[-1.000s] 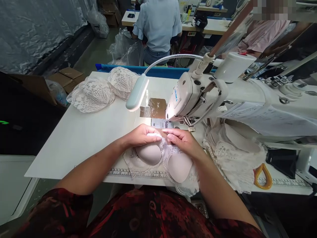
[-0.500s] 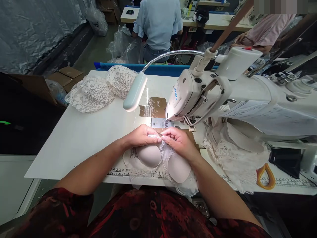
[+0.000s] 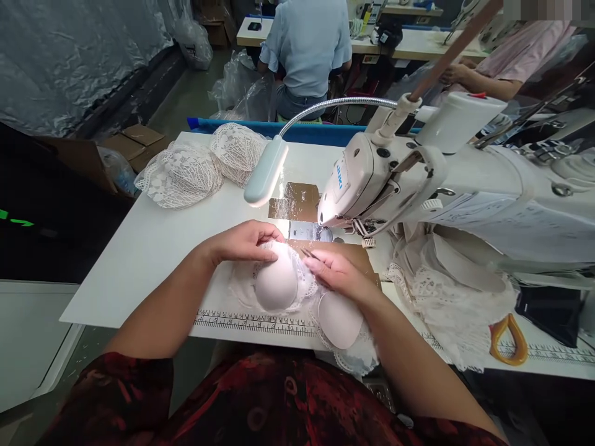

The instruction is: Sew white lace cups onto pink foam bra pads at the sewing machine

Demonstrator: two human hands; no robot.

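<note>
A white lace bra point(image 3: 276, 285) with smooth padded cups lies at the front of the sewing table, its second cup point(image 3: 340, 320) reaching the table edge. My left hand point(image 3: 251, 241) is closed on the top edge of the left cup, thumb on the padding. Between the fingers of my right hand point(image 3: 337, 271) is a small two-pronged metal tool point(image 3: 308, 253); whether it is snips or tweezers I cannot tell. Its tips point at the lace between the cups. Just beyond my hands stands the white sewing machine point(image 3: 357, 179), its needle area above the metal plate point(image 3: 303, 231).
A lamp point(image 3: 267, 172) on a bendy neck hangs over the table. Lace cups point(image 3: 186, 173) lie at the back left. Right of my hands are more lace pieces point(image 3: 446, 291) and yellow-handled scissors point(image 3: 509, 341). Two people point(image 3: 304, 49) sit at machines ahead.
My hands have moved apart. The left one shifted left onto the cup, tilting it up; in the right one the metal tool now shows. The whole view has shifted slightly.
</note>
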